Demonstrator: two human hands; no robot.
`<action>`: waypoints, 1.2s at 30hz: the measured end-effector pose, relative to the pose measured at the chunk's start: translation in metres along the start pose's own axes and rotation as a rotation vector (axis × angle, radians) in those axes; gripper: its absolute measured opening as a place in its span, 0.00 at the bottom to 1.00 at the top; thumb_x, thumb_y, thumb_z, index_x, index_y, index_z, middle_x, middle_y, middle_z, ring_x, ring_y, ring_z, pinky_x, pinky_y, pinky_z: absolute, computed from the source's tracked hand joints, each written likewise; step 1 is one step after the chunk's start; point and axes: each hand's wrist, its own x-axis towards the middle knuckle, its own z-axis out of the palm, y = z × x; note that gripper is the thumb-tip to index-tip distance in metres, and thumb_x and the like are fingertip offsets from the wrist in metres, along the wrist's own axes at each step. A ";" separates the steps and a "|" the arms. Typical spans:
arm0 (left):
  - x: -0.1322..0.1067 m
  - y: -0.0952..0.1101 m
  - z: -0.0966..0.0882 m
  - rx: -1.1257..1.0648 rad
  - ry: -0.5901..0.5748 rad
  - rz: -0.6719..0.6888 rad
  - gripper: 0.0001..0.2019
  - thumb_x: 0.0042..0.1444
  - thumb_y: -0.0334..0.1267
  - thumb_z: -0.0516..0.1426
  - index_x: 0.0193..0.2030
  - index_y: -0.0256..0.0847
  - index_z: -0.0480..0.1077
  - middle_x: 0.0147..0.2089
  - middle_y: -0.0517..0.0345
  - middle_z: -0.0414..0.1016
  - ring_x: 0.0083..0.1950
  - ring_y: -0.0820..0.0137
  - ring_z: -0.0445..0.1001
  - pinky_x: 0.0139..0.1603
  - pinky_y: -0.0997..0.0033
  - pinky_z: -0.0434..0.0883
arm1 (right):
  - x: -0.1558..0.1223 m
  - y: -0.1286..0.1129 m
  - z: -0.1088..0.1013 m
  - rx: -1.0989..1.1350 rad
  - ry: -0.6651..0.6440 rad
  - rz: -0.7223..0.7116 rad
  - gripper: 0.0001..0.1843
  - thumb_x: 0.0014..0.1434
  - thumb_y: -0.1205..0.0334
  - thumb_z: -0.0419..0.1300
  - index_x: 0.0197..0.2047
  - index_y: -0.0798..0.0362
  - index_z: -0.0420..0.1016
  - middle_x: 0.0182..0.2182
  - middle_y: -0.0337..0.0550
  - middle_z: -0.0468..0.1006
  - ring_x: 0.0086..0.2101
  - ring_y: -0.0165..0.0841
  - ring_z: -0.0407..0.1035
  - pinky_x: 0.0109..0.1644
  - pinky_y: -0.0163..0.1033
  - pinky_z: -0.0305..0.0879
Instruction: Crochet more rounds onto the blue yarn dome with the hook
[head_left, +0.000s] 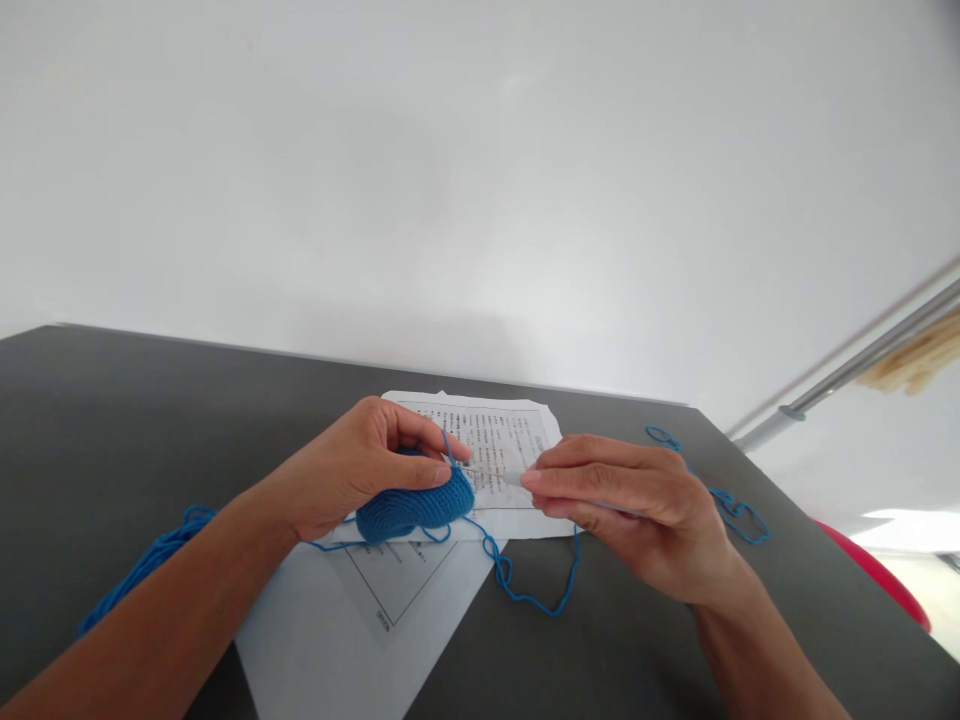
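Note:
My left hand (360, 465) is closed around a blue crocheted piece (416, 507), thumb and fingers pinching its upper edge. My right hand (626, 500) is closed in a pinch on a pale crochet hook (504, 477) whose tip meets the piece near my left fingertips. Blue yarn (525, 590) trails from the work in loops over the table, under my right hand. Both hands hover just above printed paper sheets (499, 435).
The dark grey table (112, 420) stands against a white wall. A bundle of blue yarn (161, 550) lies by my left forearm. More yarn loops (739, 510) lie at the right. A second sheet of paper (352, 640) reaches the near edge. A red object (877, 575) and a metal rail (847, 375) lie beyond the table's right side.

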 end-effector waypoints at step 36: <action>-0.004 -0.006 0.027 -0.222 0.119 0.137 0.12 0.49 0.39 0.73 0.40 0.39 0.84 0.35 0.53 0.84 0.36 0.66 0.78 0.37 0.69 0.75 | 0.003 0.007 0.070 0.967 0.351 0.531 0.12 0.66 0.53 0.65 0.48 0.50 0.83 0.24 0.37 0.78 0.24 0.30 0.75 0.28 0.37 0.81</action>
